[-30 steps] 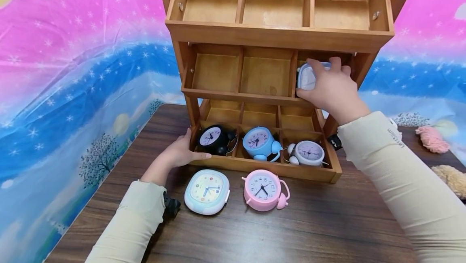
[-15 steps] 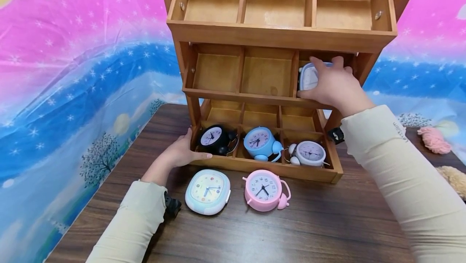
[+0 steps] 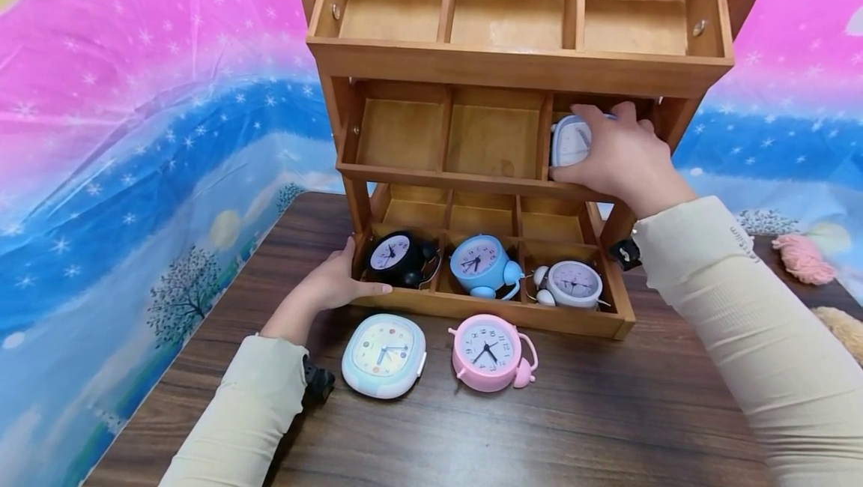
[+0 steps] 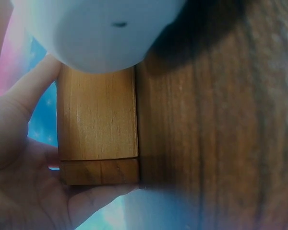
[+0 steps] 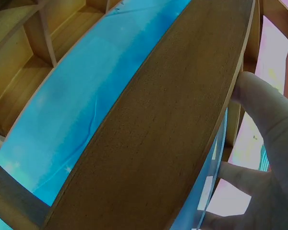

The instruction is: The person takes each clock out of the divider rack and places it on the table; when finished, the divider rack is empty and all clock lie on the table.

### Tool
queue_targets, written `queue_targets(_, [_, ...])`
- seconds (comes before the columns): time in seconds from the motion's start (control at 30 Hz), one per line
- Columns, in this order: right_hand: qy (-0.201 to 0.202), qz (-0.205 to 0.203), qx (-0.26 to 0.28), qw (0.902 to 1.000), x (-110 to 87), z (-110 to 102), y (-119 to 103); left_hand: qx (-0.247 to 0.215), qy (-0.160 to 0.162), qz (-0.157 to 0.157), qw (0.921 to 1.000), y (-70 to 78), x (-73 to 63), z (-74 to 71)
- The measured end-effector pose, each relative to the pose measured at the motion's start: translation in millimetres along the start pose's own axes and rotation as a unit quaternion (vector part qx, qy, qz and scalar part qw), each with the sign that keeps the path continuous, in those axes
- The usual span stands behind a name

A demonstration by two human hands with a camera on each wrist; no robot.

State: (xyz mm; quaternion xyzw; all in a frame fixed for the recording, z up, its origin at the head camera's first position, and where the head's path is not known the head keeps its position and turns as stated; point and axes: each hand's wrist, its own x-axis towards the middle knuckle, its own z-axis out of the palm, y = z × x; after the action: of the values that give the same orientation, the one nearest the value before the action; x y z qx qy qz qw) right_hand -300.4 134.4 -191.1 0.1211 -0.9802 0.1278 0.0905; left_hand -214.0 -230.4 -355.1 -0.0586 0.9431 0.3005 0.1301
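Observation:
My right hand (image 3: 623,157) holds a pale blue-rimmed alarm clock (image 3: 569,141) in the right compartment of the middle tier. Its fingers lie over the clock's top and the thumb is low at the tier's front edge; much of the clock is hidden. At the bottom tier's left corner, my left hand (image 3: 330,277) grips the wooden shelf (image 3: 519,67), thumb along the front board. The left wrist view shows that board (image 4: 98,115) between thumb and fingers. A light blue and white square clock (image 3: 383,356) and a pink twin-bell clock (image 3: 490,353) lie on the table in front.
Bottom-tier compartments hold a black clock (image 3: 398,261), a blue clock (image 3: 480,264) and a white clock (image 3: 571,283). Pink yarn (image 3: 804,258) and a beige fluffy thing (image 3: 838,330) lie on the table's (image 3: 539,434) right side. A printed cloth (image 3: 168,135) hangs behind.
Both hands stay in nearly the same places. My right forearm has shifted slightly right, with its hand still on the clock. The clocks show no clear movement.

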Motion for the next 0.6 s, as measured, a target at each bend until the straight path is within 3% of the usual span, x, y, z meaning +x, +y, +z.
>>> queue_targets(0.6, [0.058, -0.021, -0.051, 0.9968, -2.5, -0.9, 5.8, 0.0, 0.0, 0.003, 1.0, -1.3, 0.2, -0.8])
